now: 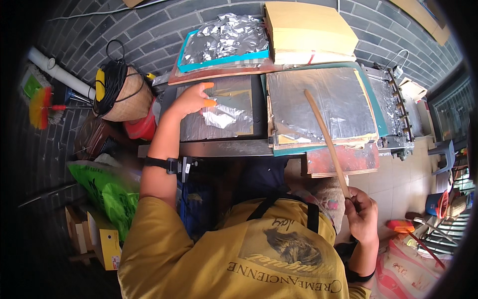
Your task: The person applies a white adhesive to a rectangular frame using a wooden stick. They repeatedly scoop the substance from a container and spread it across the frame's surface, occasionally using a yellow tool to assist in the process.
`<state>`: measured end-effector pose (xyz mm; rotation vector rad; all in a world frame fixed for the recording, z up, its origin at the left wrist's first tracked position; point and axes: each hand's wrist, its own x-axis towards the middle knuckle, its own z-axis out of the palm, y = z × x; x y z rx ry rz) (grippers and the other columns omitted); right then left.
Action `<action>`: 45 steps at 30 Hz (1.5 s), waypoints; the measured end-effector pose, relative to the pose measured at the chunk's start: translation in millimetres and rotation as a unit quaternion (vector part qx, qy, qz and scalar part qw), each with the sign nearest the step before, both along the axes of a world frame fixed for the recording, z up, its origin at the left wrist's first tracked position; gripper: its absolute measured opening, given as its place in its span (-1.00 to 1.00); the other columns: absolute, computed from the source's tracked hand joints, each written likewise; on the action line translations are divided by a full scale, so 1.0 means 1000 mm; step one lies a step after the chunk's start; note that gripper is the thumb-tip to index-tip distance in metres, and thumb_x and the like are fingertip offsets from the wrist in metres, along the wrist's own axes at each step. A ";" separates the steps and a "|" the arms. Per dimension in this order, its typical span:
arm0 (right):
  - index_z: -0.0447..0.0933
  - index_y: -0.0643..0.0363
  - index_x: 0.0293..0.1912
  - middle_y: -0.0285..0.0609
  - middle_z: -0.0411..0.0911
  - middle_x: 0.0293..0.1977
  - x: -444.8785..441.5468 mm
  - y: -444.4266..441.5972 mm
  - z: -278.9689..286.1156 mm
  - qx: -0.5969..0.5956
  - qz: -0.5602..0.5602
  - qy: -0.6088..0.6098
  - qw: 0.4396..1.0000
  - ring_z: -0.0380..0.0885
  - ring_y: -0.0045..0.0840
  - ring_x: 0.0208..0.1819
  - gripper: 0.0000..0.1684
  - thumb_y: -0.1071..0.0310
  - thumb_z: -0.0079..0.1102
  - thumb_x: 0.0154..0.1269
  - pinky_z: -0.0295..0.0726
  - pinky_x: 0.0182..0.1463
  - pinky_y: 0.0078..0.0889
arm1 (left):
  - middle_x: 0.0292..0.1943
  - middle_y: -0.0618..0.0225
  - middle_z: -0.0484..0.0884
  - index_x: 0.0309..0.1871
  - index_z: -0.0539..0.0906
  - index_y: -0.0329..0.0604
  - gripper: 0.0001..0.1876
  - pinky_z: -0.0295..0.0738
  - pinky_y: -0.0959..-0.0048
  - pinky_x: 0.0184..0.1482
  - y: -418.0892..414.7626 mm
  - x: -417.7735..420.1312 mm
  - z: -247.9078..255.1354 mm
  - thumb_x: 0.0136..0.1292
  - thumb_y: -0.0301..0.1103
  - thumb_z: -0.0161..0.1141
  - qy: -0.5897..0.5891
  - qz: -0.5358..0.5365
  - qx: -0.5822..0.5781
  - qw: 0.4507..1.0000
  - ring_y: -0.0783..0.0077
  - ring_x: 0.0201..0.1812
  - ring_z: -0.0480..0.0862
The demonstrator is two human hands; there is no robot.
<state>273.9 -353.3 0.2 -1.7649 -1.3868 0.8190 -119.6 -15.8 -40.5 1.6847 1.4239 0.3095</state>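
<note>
My left hand [194, 100], with orange finger covers on two fingertips, is over a foil-covered sheet [242, 89] on a dark board at the table's left. Its fingers are spread at the edge of a crumpled piece of silver foil [223, 116]; whether they pinch it I cannot tell. My right hand [361, 213] grips the lower end of a long flat wooden stick [328, 138]. The stick's far tip lies over a stack of dark, foil-like sheets [287, 101] with yellowish paper edges, resting on a green mat.
Behind stand a turquoise tray [224, 64] heaped with foil scraps and a tall stack of yellow paper [310, 30]. A reddish board [343, 160] juts over the table's front edge. At left are a basket [130, 97] with black cable and a red bucket [142, 125].
</note>
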 end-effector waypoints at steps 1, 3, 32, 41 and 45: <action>0.53 0.36 0.01 -0.34 0.40 -0.62 -0.001 0.001 0.001 -0.009 -0.001 0.007 1.000 0.33 -0.73 -0.58 -0.67 0.70 0.08 0.23 0.35 -0.46 -0.59 | -0.22 0.19 0.68 0.42 0.29 -0.30 -0.22 0.48 0.53 -0.45 0.002 -0.002 -0.003 0.13 -0.37 0.39 0.009 -0.001 0.006 1.000 0.50 -0.36 0.63; 0.53 0.36 0.01 -0.35 0.39 -0.62 -0.002 0.002 0.003 -0.027 -0.003 0.021 0.999 0.33 -0.74 -0.57 -0.66 0.71 0.07 0.23 0.35 -0.45 -0.61 | -0.14 0.09 0.67 0.42 0.29 -0.33 -0.16 0.54 0.50 -0.44 0.008 -0.005 -0.011 0.07 -0.33 0.43 0.028 -0.004 0.016 0.999 0.44 -0.32 0.66; 0.56 0.31 0.00 -0.22 0.56 -0.57 -0.014 0.021 0.016 -0.015 0.061 -0.028 0.998 0.46 -0.71 -0.57 -0.66 0.68 0.11 0.22 0.43 -0.45 -0.62 | 0.49 0.16 0.22 0.36 0.47 0.13 -0.48 -0.08 0.01 0.52 -0.106 0.057 -0.031 0.44 0.10 -0.04 0.265 -0.168 0.354 0.881 0.04 0.54 0.07; 0.56 0.30 0.01 -0.11 0.60 -0.51 -0.014 0.027 0.023 -0.047 0.112 -0.051 0.991 0.58 -0.55 -0.52 -0.66 0.65 0.13 0.20 0.52 -0.39 -0.53 | -0.10 0.23 0.57 0.21 0.60 -0.08 -0.54 0.47 0.21 0.08 -0.107 0.017 -0.025 0.34 -0.06 0.13 0.294 0.014 0.391 0.872 0.12 0.00 0.56; 0.56 0.29 0.01 0.02 0.63 -0.43 -0.026 0.042 0.027 -0.052 0.183 -0.067 0.979 0.66 -0.22 -0.44 -0.65 0.61 0.15 0.19 0.60 -0.32 -0.36 | -0.14 0.25 0.56 0.14 0.66 -0.05 -0.58 0.49 0.24 0.04 -0.112 0.010 -0.026 0.35 -0.05 0.12 0.321 0.020 0.357 0.877 0.16 -0.01 0.57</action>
